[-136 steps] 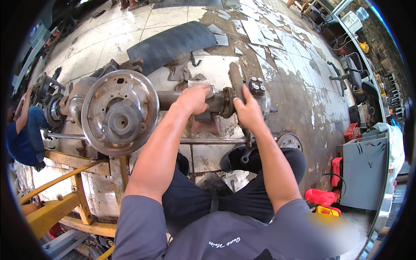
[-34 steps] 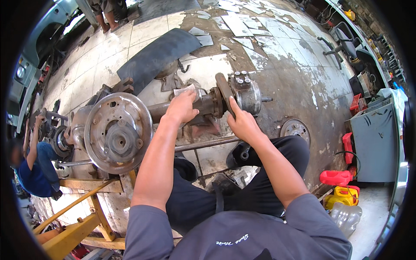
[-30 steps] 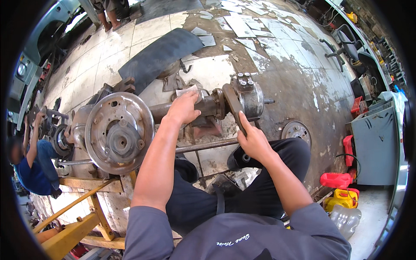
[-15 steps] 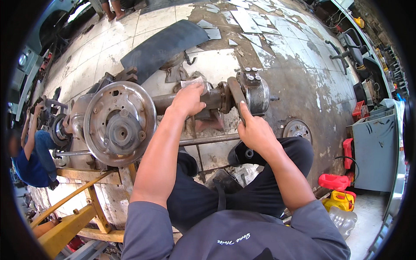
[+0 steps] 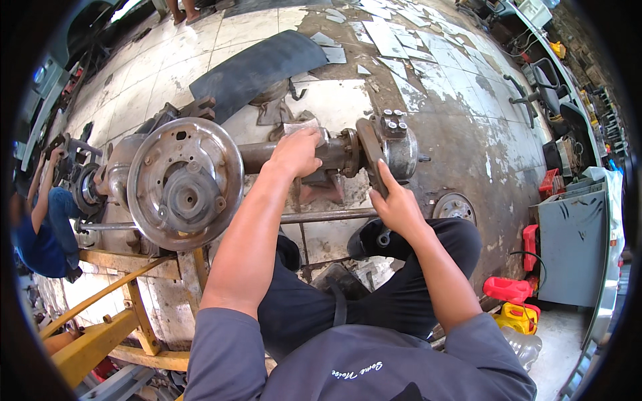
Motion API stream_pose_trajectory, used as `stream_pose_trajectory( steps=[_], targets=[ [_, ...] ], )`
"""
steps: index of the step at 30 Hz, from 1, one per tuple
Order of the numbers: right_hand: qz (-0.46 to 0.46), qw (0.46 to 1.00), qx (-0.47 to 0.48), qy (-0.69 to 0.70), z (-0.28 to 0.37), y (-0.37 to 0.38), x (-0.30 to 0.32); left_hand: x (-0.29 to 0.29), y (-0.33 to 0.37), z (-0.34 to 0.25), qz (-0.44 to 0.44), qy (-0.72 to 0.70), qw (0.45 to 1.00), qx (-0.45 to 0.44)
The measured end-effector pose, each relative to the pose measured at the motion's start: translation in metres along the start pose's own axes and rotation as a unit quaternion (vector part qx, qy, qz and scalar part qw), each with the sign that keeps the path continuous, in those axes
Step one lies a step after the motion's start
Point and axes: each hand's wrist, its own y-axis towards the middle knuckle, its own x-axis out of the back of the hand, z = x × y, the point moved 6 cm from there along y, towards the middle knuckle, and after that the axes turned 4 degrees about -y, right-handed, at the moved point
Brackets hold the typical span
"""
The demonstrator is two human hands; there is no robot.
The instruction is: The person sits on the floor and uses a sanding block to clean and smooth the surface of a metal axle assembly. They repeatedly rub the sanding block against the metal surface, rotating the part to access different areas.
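Note:
My left hand [image 5: 294, 152] is closed on a pale, crumpled piece of sheet [image 5: 302, 126], cloth or paper, over the axle tube [image 5: 257, 159]. In my right hand [image 5: 396, 200] is a flat brown bar [image 5: 370, 146] with a rounded end, its index finger stretched along it. The bar's far end lies beside the tube's flange [image 5: 350, 152] and the round metal hub [image 5: 401, 154] with bolts on top. Whether the bar touches them I cannot tell. Left of my left forearm stands a large round brake backing plate [image 5: 150, 184] on the same axle.
A thin rod [image 5: 328, 216] runs below the axle, over my legs. A yellow frame [image 5: 100, 351] stands at lower left. Beyond the axle lies a dark curved panel [image 5: 261, 67]. A co-worker in blue [image 5: 43, 230] handles parts at far left. A round plate [image 5: 455, 208] lies on the floor at right.
My right hand and the bar have shifted slightly right and down relative to the hub. My left hand stays at the tube with the pale sheet. The view has moved a little.

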Motion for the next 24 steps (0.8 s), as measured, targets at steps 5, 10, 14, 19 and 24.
stream_pose_trajectory(
  steps=[5,10,14,19,24],
  targets=[
    [0.037,0.998,-0.054,0.019,0.002,0.023,0.002,0.003,-0.003,-0.003,0.013,0.009,1.000,0.003],
    [0.046,0.997,-0.036,0.050,-0.003,-0.007,0.012,0.003,-0.002,0.002,0.017,0.003,1.000,-0.001],
    [0.049,0.997,-0.050,0.024,0.001,0.010,0.010,-0.001,0.004,-0.001,-0.019,0.009,1.000,-0.009],
    [0.056,0.997,-0.053,0.018,0.007,0.013,0.012,-0.006,0.005,0.003,-0.035,0.037,0.999,-0.004],
    [0.038,0.998,-0.032,0.025,0.010,-0.009,0.013,-0.004,0.004,0.006,-0.018,0.016,1.000,0.000]
  ],
)
